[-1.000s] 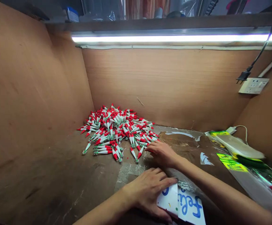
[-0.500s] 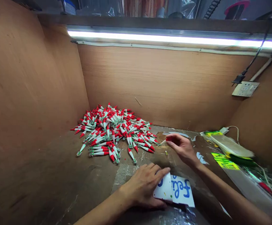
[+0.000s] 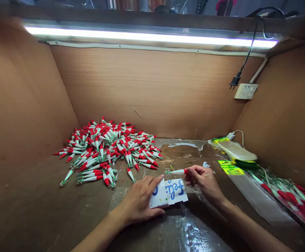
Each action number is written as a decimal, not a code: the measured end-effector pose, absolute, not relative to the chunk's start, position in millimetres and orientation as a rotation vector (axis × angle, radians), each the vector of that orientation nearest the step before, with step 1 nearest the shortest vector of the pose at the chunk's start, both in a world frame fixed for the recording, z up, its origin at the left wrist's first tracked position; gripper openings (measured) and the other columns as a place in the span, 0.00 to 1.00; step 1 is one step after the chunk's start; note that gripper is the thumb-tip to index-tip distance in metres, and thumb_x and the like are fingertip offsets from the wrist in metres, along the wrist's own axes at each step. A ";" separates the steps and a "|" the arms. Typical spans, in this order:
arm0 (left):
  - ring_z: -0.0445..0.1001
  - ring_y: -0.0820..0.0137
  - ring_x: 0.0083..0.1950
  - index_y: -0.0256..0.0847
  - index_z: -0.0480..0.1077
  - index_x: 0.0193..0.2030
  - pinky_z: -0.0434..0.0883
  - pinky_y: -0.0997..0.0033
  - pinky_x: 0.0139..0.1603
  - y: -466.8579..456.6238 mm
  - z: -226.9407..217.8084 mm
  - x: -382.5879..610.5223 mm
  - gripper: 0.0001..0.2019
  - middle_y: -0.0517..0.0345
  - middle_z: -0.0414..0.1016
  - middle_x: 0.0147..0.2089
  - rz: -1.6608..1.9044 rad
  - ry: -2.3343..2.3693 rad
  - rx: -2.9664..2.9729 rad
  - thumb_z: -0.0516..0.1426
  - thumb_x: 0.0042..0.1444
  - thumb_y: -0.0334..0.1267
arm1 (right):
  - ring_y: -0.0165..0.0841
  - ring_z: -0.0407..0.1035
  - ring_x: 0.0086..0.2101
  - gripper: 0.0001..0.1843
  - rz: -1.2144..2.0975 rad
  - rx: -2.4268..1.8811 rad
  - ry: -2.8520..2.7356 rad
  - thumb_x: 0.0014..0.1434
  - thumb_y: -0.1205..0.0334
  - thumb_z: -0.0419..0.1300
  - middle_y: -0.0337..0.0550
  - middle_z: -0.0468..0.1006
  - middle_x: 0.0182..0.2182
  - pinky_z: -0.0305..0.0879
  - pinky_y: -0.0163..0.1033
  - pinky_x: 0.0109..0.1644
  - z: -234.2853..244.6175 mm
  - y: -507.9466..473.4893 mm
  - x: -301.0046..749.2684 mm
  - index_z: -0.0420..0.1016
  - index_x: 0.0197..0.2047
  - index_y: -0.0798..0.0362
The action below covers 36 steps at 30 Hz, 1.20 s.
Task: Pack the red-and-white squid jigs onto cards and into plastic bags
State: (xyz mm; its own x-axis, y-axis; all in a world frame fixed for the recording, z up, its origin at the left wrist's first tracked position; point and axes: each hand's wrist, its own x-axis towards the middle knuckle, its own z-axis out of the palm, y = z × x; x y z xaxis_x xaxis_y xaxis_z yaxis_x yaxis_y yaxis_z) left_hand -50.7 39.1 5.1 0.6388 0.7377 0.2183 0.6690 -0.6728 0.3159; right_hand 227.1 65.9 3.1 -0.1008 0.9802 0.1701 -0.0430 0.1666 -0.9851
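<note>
A red-and-white lure [image 3: 175, 172] is pinched by its red end in the right hand [image 3: 204, 179], just above a white card [image 3: 169, 192]. The card is pressed flat under the open left hand [image 3: 139, 200].

2 hands [image 3: 139, 199] [image 3: 205, 180], 1 card [image 3: 175, 190], 1 held float [image 3: 175, 172]

The worn brown bench [image 3: 49, 210] carries a pile [image 3: 107, 147] of red-and-white floats at back left, a lettered card [image 3: 175, 190] near the front, clear film [image 3: 194, 231] just behind it, and bags [image 3: 234, 150] along the right.
</note>
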 end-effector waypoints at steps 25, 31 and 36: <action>0.69 0.51 0.54 0.48 0.45 0.73 0.69 0.50 0.54 35.9 7.8 -53.8 0.51 0.47 0.69 0.56 0.575 1.213 2.690 0.65 0.48 0.59 | 0.37 0.75 0.35 0.12 0.327 -1.060 -2.287 0.67 0.58 0.57 0.45 0.82 0.37 0.68 0.39 0.41 1.2 35.1 204.8 0.81 0.48 0.47; 0.69 0.51 0.55 0.46 0.46 0.73 0.69 0.52 0.55 32.4 9.8 -53.7 0.52 0.47 0.69 0.57 0.549 1.198 2.741 0.67 0.45 0.55 | 0.36 0.72 0.38 0.09 0.316 -1.005 -2.385 0.66 0.61 0.59 0.43 0.78 0.37 0.68 0.36 0.40 -6.9 31.3 183.2 0.82 0.43 0.42; 0.68 0.51 0.58 0.47 0.48 0.72 0.66 0.51 0.58 43.3 27.3 -74.2 0.48 0.48 0.67 0.60 0.646 1.217 2.821 0.66 0.48 0.53 | 0.39 0.72 0.43 0.10 0.444 -0.857 -2.341 0.65 0.59 0.59 0.47 0.78 0.44 0.69 0.40 0.46 14.5 44.5 184.1 0.81 0.46 0.43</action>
State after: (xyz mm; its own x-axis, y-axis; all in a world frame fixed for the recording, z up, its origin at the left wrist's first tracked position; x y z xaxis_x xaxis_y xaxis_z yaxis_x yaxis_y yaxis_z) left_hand -74.2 43.3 27.3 0.6150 0.6968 0.3690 0.6960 -0.6997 0.1611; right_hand 184.1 44.5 14.5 -0.6117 0.6697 0.4211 0.4689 0.7357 -0.4889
